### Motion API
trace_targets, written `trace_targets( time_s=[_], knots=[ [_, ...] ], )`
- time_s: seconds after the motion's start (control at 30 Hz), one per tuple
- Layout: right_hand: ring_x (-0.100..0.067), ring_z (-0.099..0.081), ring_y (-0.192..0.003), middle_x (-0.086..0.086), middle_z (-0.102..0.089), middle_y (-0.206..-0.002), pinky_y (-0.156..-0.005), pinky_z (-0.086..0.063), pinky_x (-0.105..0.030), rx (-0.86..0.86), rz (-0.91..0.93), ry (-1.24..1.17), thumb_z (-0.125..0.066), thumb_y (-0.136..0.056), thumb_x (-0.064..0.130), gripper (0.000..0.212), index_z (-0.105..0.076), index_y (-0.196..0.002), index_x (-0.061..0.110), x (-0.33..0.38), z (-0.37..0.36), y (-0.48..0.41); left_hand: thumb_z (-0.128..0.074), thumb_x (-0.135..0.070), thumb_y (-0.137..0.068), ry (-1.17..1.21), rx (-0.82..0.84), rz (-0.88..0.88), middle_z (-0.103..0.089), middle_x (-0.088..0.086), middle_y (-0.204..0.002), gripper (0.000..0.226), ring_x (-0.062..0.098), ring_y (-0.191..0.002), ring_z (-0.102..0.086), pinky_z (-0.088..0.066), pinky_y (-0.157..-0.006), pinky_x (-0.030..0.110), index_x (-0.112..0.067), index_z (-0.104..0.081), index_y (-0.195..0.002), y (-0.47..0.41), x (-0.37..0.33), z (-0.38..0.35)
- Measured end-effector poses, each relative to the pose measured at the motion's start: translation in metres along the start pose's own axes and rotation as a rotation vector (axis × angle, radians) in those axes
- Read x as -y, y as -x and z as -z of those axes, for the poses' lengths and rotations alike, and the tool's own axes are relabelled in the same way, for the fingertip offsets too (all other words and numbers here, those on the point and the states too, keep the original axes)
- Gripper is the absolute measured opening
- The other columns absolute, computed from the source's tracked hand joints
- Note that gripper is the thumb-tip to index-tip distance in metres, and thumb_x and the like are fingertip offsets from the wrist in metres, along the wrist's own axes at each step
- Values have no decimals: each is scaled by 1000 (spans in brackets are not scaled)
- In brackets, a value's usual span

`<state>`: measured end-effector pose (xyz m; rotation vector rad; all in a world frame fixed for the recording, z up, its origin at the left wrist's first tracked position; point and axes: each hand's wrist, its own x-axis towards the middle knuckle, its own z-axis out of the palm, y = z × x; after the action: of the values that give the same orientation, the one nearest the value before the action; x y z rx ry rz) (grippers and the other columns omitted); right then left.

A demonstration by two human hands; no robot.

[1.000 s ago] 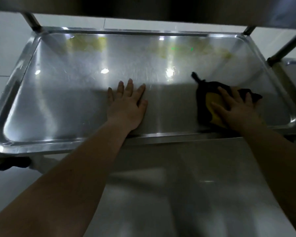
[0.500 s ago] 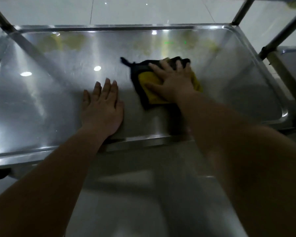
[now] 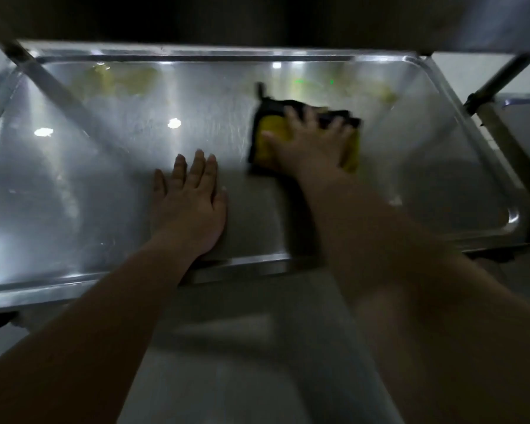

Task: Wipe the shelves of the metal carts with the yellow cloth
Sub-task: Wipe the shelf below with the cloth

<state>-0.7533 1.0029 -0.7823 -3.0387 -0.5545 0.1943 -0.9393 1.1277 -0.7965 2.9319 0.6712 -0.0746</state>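
I was in the wiping step itself. My right hand (image 3: pixel 311 145) lay flat on the yellow cloth (image 3: pixel 270 134), fingers spread and straight, pressing it down rather than clutching it. The cloth sat on the right half of the shelf (image 3: pixel 89 185), toward the back, with its dark edging showing around the yellow. My left hand (image 3: pixel 190 203) was open too, palm down on bare metal just inside the near rim, left of the cloth and apart from it, bracing me as I judged it. Dull yellowish smears (image 3: pixel 120 79) showed along the back of the shelf, so I reckoned the next move called for pushing the cloth farther back and out into the corners under firm, flat pressure, and for lifting my bracing hand off the patch it covered. Much was hard to read. My right hand and the cloth were blurred, so I could not tell how the cloth was folded. The upper shelf (image 3: pixel 257 16) was only a dark band overhead. Glare spots washed over the metal, hiding which parts were clean. The neighbouring cart (image 3: pixel 527 123), beyond the right post (image 3: pixel 499 78), was cut off at the edge.
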Motion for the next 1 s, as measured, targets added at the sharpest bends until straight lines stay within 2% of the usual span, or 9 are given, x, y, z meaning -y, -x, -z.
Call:
trace_targets(
  time_s=[0.1,0.23,0.37,0.43,0.57,0.67,0.8,0.93,1.0],
  knots=[
    [-48,2,-147,6,-5,-165,-115,8,-62,18,261,48,-20,-86,81,76,-7,-154,47,48,-5,4,-15,-46,-102,22,-26,-2,4,-1,-166,62,22,-152,6,5,-121,50,-24,-1,-158,2,6,-1],
    [-41,-3,-149,9,-9,-165,-118,6,-58,11,366,74,-24,-86,82,75,-10,-152,50,1,2,-10,-17,-46,-103,37,-17,-10,6,-2,-166,61,19,-152,7,6,-122,48,-25,0,-158,4,12,1],
    [-44,-18,-143,4,-14,-163,-116,-9,-61,-16,56,133,-13,-77,86,86,-10,-153,47,-119,14,-16,-15,-47,-102,47,-18,-5,8,-4,-165,62,18,-152,8,6,-121,47,-27,1,-158,3,9,0],
    [-45,-13,-145,1,-12,-163,-115,-6,-63,4,-113,58,-14,-80,86,84,-9,-153,44,-165,19,0,-15,-47,-102,39,-21,-5,7,-4,-165,61,20,-152,8,6,-121,49,-26,1,-158,3,7,0],
    [-46,3,-147,1,-2,-165,-115,6,-65,41,-268,-101,-20,-87,81,79,-6,-154,43,-143,16,23,-14,-45,-103,13,-13,-10,9,-3,-165,61,23,-152,9,6,-121,51,-25,2,-158,6,3,1],
    [-46,0,-147,3,-2,-165,-115,3,-63,30,-56,-20,-20,-87,81,78,-4,-154,45,-75,5,51,-14,-43,-104,9,-5,-11,9,-2,-165,60,24,-151,10,7,-121,51,-24,3,-158,5,3,3],
    [-42,10,-148,8,7,-165,-116,12,-59,46,247,50,-16,-84,83,78,5,-152,50,-3,-18,120,-13,-41,-104,43,-4,0,8,-4,-165,58,21,-152,9,8,-120,49,-26,0,-158,6,8,2],
    [-35,8,-150,12,2,-165,-117,14,-55,27,344,16,-9,-75,89,82,4,-148,57,-40,-16,122,-14,-41,-105,70,-6,-4,8,-6,-165,56,18,-151,9,10,-120,45,-29,0,-158,9,11,1],
    [-35,0,-150,11,-3,-165,-118,9,-55,4,295,37,-5,-70,90,85,1,-148,57,-86,-10,108,-14,-42,-104,67,-6,-7,7,-6,-165,57,18,-152,9,10,-120,45,-30,0,-158,9,10,3]
  ],
)
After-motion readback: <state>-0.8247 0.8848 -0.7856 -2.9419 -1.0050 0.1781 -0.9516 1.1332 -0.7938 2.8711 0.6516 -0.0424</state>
